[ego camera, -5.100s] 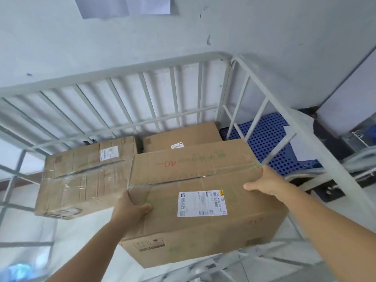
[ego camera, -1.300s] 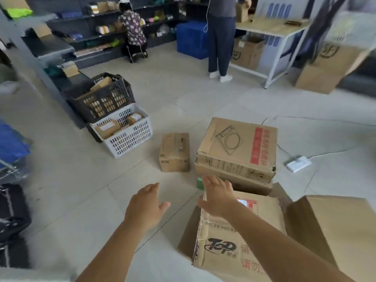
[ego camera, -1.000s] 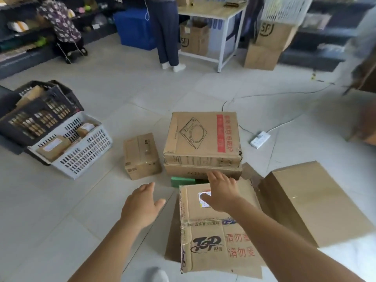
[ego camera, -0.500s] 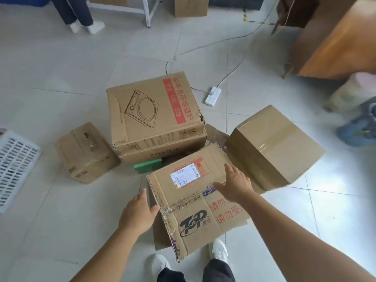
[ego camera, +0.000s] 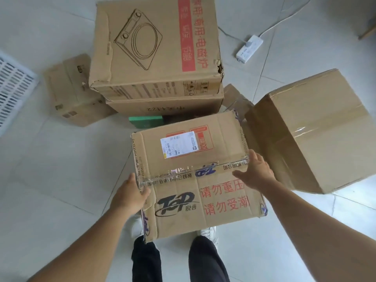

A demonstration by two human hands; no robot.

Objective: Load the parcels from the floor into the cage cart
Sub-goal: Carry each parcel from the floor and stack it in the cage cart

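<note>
A brown parcel printed "Top" (ego camera: pixel 213 200), with a white shipping label, lies on the tiled floor just in front of my feet. My left hand (ego camera: pixel 128 194) grips its left edge, thumb on the top face and fingers hidden down the side. My right hand (ego camera: pixel 254 174) rests on its right top edge with the fingers straight and spread. A wide parcel with a cooker drawing (ego camera: pixel 156 47) sits on a flatter parcel (ego camera: pixel 162 105) beyond it. A small parcel (ego camera: pixel 71 88) lies at the left and a taped parcel (ego camera: pixel 311 127) at the right. The cage cart is out of view.
A green flat item (ego camera: pixel 146 121) lies between the stacked parcels and the "Top" parcel. A white power strip (ego camera: pixel 249 48) with its cable lies on the floor at the back right. A white slatted basket (ego camera: pixel 14 84) shows at the left edge.
After placing a parcel in the cage cart, I turned to the floor pile and bent down. Both hands moved from mid-air onto the sides of the "Top" parcel.
</note>
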